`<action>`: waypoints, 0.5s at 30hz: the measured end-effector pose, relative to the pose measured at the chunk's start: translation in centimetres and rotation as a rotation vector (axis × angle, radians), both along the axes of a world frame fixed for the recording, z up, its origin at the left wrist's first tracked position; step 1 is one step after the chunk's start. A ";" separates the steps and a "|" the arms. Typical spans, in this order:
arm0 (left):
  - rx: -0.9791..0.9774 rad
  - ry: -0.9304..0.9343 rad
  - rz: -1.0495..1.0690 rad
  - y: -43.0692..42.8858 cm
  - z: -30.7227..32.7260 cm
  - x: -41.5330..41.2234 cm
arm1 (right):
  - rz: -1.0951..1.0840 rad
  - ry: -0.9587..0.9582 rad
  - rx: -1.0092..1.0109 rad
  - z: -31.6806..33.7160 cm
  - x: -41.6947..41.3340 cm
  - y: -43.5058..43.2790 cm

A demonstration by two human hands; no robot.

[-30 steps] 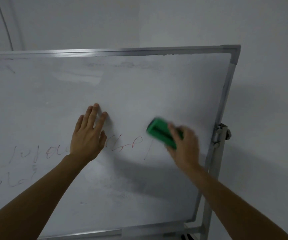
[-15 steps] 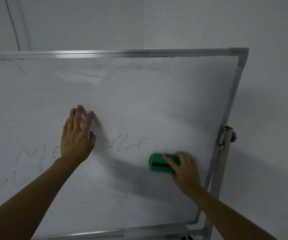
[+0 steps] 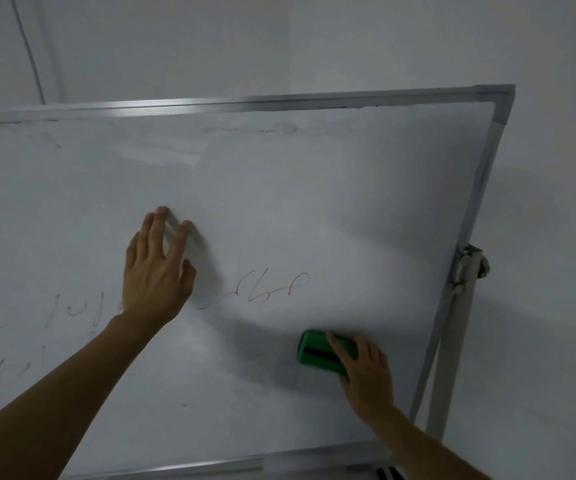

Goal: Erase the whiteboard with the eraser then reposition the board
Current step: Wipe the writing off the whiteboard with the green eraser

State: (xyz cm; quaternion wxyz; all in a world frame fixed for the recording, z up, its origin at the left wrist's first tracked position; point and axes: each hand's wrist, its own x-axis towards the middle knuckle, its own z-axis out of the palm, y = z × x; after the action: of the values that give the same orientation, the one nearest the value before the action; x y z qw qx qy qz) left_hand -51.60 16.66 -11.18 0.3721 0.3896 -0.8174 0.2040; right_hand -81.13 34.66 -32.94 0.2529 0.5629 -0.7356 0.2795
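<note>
Item: whiteboard [image 3: 348, 188], metal-framed, on a stand [image 3: 452, 358] whose pivot clamp [image 3: 470, 268] shows at the board's right edge; face tilted, top edge leaning away from the wearer. Lower left and centre carry writing; upper and right areas look wiped, with faint smears near the top edge

Item: eraser [image 3: 317, 351], green block with a dark stripe, pressed flat to the board in its lower right part. Long axis runs roughly left to right, slightly tilted. Held by the right hand [image 3: 366, 372], fingers curled over its right end and top; hand closed around it

Item: left hand [image 3: 156, 268], fingers spread and flat on the board near centre, holding nothing; judged to be bracing the board against the wiping pressure

Item: red scribble [image 3: 262, 289], the nearest remaining mark. It lies up and to the left of the eraser, between the two hands, close to the left thumb at its left end. Its run is roughly horizontal, so nearly parallel to the eraser's long axis

Item: fainter dark marks [image 3: 75, 306], further left, beyond the left hand and partly behind the wrist; more low at far left [image 3: 19, 368]

Judgement: erasing is part done; the right hand is the one placed to reach the red scribble, by a stroke up and leftward. The left hand would probably need to shift before the marks under it can be cleared. Repositioning not yet begun
</note>
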 end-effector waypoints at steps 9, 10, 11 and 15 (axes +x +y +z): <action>-0.150 0.021 -0.079 -3.1 2.4 2.5 | -0.260 -0.514 -0.616 10.2 2.2 -4.1; -0.176 0.004 -0.108 -3.9 2.6 2.7 | -0.218 -0.445 -0.529 8.1 4.3 -4.5; -0.197 -0.005 -0.110 -4.2 2.5 2.8 | -0.156 -0.359 -0.397 5.7 5.9 -4.6; -0.267 -0.006 -0.169 -6.1 2.2 3.7 | 0.000 -0.097 -0.072 0.7 7.5 -4.1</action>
State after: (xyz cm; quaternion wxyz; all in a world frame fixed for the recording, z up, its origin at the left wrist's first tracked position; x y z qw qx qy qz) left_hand -47.91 10.56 -9.02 0.4342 0.2659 -0.8140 0.2798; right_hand -73.68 30.58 -32.27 0.2368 0.5393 -0.7364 0.3327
